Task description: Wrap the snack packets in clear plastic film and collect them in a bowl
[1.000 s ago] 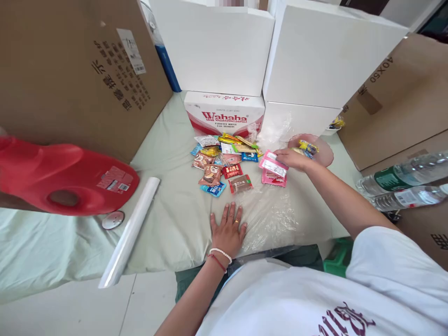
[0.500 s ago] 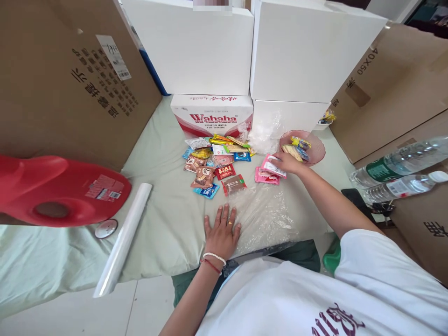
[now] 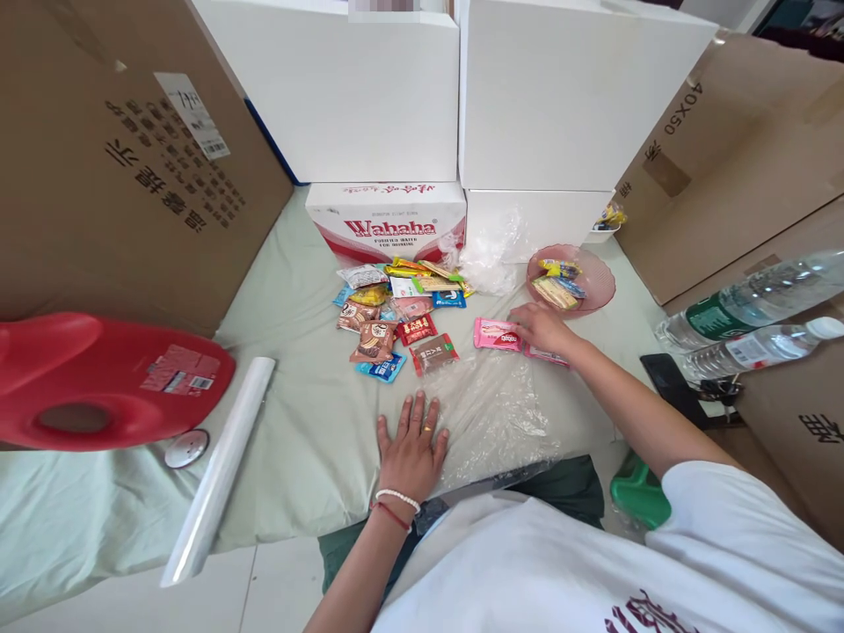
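Observation:
My left hand (image 3: 410,453) lies flat near the front edge of the cloth-covered surface, fingers spread and nothing held. Beside it is a crinkled clear plastic sheet (image 3: 491,418). Farther right, the curled fingers of my right hand (image 3: 542,329) grip the right end of a pink snack packet (image 3: 494,334). A second pink packet (image 3: 549,356) shows partly from beneath that hand. Just beyond it stands a pink translucent bowl (image 3: 601,280) with a few wrapped snacks inside. Left of the pink packets lies a pile of assorted snack packets, including a brown one (image 3: 433,353) and a red one (image 3: 417,329).
White boxes (image 3: 386,97) and a Wahaha carton (image 3: 389,224) stand behind the snacks. At left are a large cardboard box (image 3: 79,237), a red jug (image 3: 151,352) and a clear film roll (image 3: 224,466). Water bottles (image 3: 758,299) and a phone (image 3: 673,387) lie at right.
The two pink packets, stacked before, now lie side by side, one partly under my right hand. That hand has shifted slightly right and nearer; my left hand stays flat.

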`<state>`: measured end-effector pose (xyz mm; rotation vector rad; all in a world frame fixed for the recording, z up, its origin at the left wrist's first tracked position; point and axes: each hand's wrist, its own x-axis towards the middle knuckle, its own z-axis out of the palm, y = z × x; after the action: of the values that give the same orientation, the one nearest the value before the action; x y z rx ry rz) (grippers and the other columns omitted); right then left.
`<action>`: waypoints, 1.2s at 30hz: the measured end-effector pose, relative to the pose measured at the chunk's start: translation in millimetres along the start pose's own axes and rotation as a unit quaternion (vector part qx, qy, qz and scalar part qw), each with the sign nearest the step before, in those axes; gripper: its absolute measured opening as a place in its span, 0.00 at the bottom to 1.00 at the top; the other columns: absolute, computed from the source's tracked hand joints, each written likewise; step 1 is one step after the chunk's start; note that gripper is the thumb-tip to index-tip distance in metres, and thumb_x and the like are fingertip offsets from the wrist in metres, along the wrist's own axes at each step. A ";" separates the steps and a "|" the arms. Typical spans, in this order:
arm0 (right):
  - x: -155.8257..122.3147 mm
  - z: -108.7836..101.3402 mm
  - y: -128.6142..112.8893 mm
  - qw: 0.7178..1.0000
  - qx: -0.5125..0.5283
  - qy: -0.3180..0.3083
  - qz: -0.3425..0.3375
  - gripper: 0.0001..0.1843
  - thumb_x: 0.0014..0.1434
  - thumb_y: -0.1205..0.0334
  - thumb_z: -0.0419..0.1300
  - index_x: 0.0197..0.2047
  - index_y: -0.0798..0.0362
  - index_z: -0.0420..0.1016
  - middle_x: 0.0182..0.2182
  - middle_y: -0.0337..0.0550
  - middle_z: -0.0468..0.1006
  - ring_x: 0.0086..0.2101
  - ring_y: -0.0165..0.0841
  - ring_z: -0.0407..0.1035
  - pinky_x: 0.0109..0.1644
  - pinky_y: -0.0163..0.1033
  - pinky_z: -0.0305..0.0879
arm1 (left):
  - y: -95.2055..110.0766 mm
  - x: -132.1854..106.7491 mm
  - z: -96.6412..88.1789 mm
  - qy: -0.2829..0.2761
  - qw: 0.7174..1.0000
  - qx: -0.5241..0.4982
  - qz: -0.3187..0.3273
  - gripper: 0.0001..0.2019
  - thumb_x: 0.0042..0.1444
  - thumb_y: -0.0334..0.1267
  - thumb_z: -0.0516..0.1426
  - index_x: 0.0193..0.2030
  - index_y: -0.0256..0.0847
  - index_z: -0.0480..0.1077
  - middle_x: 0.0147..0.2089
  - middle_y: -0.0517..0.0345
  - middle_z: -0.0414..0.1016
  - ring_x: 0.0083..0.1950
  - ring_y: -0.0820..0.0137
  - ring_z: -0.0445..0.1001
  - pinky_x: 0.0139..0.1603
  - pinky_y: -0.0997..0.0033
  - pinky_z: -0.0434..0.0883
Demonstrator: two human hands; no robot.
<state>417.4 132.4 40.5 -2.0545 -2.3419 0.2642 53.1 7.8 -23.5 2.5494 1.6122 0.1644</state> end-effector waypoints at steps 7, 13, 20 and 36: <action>37.8 -8.2 -22.3 0.995 0.021 -0.096 0.015 0.23 0.57 0.52 0.69 0.53 0.54 0.80 0.43 0.51 0.82 0.44 0.45 0.72 0.44 0.39 0.61 | -0.7 -0.4 1.4 0.007 1.000 0.002 0.001 0.28 0.72 0.47 0.46 0.76 0.47 0.58 0.80 0.48 0.50 0.80 0.52 0.54 0.76 0.26 0.41; 43.4 -20.6 -28.6 0.999 -0.041 0.015 0.019 0.16 0.70 0.61 0.53 0.51 0.55 0.79 0.50 0.57 0.76 0.47 0.45 0.67 0.46 0.42 0.58 | -1.0 -0.2 1.7 0.010 1.000 -0.003 0.002 0.28 0.72 0.47 0.46 0.76 0.47 0.58 0.80 0.48 0.50 0.79 0.52 0.54 0.76 0.26 0.40; 7.9 4.1 -31.5 0.996 -0.036 -0.011 -0.075 0.20 0.68 0.58 0.57 0.61 0.52 0.76 0.54 0.56 0.75 0.53 0.48 0.65 0.55 0.47 0.60 | -1.7 -0.9 3.3 0.013 1.000 -0.019 0.000 0.28 0.72 0.47 0.46 0.76 0.48 0.58 0.80 0.47 0.52 0.79 0.51 0.54 0.76 0.26 0.39; -59.1 -8.3 46.6 0.996 0.069 -0.020 0.044 0.39 0.59 0.45 0.67 0.70 0.49 0.68 0.60 0.55 0.74 0.57 0.52 0.68 0.59 0.49 0.66 | -0.9 0.0 1.3 0.009 1.000 -0.022 -0.003 0.28 0.72 0.46 0.46 0.76 0.49 0.58 0.80 0.49 0.51 0.79 0.51 0.55 0.77 0.27 0.38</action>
<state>472.3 80.8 48.1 -2.1076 -2.1890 0.4582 52.5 8.1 -24.9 2.5165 1.6050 0.2209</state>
